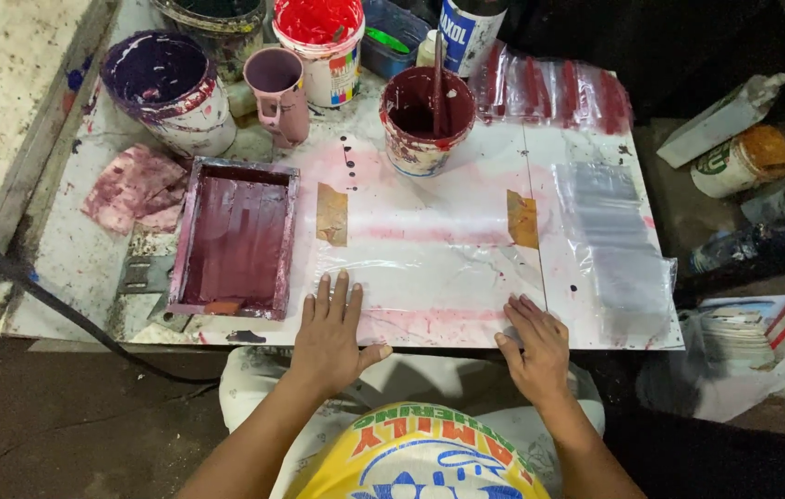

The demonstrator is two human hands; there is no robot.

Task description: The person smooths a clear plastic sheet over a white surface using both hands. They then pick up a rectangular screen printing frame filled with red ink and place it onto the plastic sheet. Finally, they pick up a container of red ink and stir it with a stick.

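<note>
Your left hand (pixel 331 330) lies flat and open, fingers spread, on the near edge of the clear plastic sheet (pixel 420 268); your right hand (pixel 533 344) rests palm-down and open on the sheet's near right corner, gripping nothing; the sheet lies flat on the white bench (pixel 466 176), held by two brown tape strips (pixel 332 214) at its far corners; just left of your left hand sits the maroon-inked printing screen (pixel 235 238), with a stained rag (pixel 137 188) beside it; to the right lies a stack of clear bags (pixel 616 242); farther off stand a maroon paint tub with a stick (pixel 427 118), a pink mug (pixel 279 91), a purple bucket (pixel 169 88) and a red paint bucket (pixel 320 42)
</note>
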